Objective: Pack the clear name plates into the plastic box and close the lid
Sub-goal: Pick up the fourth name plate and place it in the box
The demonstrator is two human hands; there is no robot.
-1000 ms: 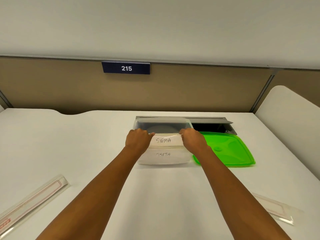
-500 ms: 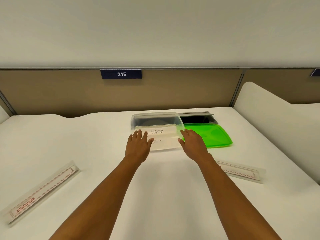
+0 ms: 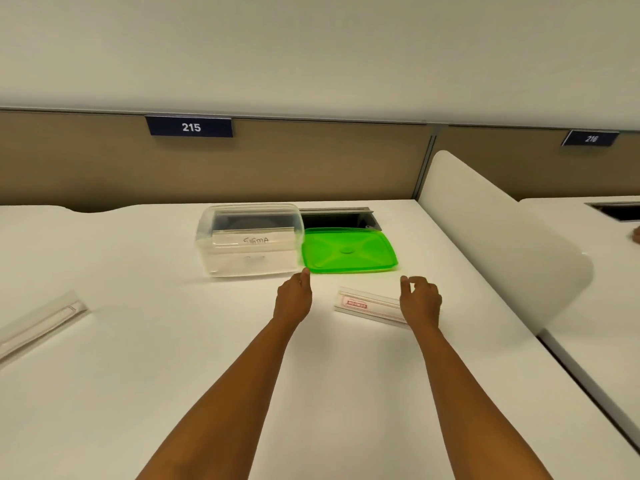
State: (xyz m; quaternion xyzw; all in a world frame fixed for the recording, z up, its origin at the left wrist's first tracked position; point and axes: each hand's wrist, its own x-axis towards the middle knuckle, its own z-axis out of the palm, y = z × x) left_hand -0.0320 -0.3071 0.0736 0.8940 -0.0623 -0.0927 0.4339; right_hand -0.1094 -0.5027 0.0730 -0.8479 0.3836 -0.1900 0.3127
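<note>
Head view: white desk (image 3: 207, 358) seen from above, both bare forearms reaching in from the bottom edge.
Box: clear plastic box (image 3: 249, 242) at centre frame, lid off, with 1 name plate (image 3: 254, 239) marked "SIGMA" inside; a 2nd seems to lie under it, too faint to be sure.
Lid: green lid (image 3: 348, 251) lies flat just right of the box, touching or nearly touching its side.
Loose plates: 1 plate with red print (image 3: 367, 304) right of centre; 1 more (image 3: 41, 323) at the left edge, well apart from the box.
Left hand: left hand (image 3: 293, 299) empty, fingers loosely curled, thumb tip near the lid's front left corner.
Right hand: right hand (image 3: 420, 299) half open, fingers bent, over the right end of the red-print plate; whether it touches cannot be told.
Risk 1: thin slick plastic could slip from a pinch at 1 end and skid across the desk.
Risk 2: a plate set in askew could ride over the rim and keep the lid from seating.
Risk 3: the far-left plate could be forgotten.
Change from 0.5 s ago: both hands have left the box front and shifted right and nearer the body; the view has swung right, showing sign 216 (image 3: 590, 138) at upper right.
</note>
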